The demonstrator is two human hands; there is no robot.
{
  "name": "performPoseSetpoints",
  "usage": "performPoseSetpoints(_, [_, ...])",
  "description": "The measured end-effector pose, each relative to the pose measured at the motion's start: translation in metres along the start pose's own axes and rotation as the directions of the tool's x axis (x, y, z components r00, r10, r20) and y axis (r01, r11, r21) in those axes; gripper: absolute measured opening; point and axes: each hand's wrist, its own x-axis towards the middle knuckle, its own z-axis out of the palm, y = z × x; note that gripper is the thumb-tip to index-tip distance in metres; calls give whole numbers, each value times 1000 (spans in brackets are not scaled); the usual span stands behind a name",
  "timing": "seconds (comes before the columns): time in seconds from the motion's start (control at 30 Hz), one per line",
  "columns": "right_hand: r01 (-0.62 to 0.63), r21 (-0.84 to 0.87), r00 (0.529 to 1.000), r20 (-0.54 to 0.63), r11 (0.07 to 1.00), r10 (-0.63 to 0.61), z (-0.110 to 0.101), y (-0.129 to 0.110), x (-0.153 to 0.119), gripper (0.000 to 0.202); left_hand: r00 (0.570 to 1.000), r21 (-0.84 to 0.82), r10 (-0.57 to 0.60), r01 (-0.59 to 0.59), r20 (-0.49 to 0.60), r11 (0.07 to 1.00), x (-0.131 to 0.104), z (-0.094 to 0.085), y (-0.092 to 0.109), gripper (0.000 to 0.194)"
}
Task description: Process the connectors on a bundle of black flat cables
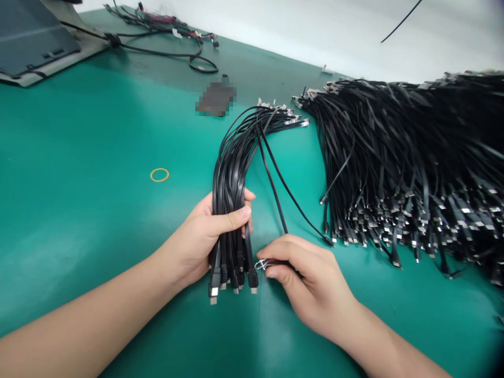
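Note:
My left hand is wrapped round a bundle of black cables, whose small metal plugs point down toward me below the fingers. The far ends of the bundle fan out on the green table with silver plugs. Just right of the bundle's lower end, my right hand pinches the end of a black cable, with shiny metal showing at the fingertips. Another loose cable curves from the bundle down to the right, its plug lying just above my right hand.
A large heap of black cables covers the right side of the green table. A yellow ring lies left of centre. A blurred dark object, tangled wires and a grey device are farther back.

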Motion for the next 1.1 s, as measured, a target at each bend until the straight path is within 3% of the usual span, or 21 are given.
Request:
performPoseSetpoints(0.33, [-24,-46,1000,-12,999,24,-3,-2,3,10,1000,-1,5,-5,-14,1000,0,1,1,28])
performPoseSetpoints(0.47, [-133,-32,979,-163,991,126,-13,0,1,7,1000,-31,12,-12,-3,999,0,1,-1,29])
performPoseSetpoints(0.57, [-192,77,948,-243,978,206,-20,5,-4,5,1000,-34,-8,8,4,999,-1,0,-2,28])
performPoseSetpoints(0.7, [-235,261,949,-146,936,279,-13,3,-10,24,1000,-54,9,-8,18,999,0,-2,-3,28])
performPoseSetpoints(0.83, [-338,198,939,3,920,344,2,-9,-9,37,1000,-31,24,-24,6,999,0,-1,-3,32])
performPoseSetpoints(0.97, [-378,65,926,7,923,378,12,-16,-3,28,1000,4,24,-24,-8,1000,-1,2,-2,34])
performPoseSetpoints(1.1, [-428,224,901,30,876,432,12,-12,2,35,999,-41,19,-17,36,999,-2,3,0,34])
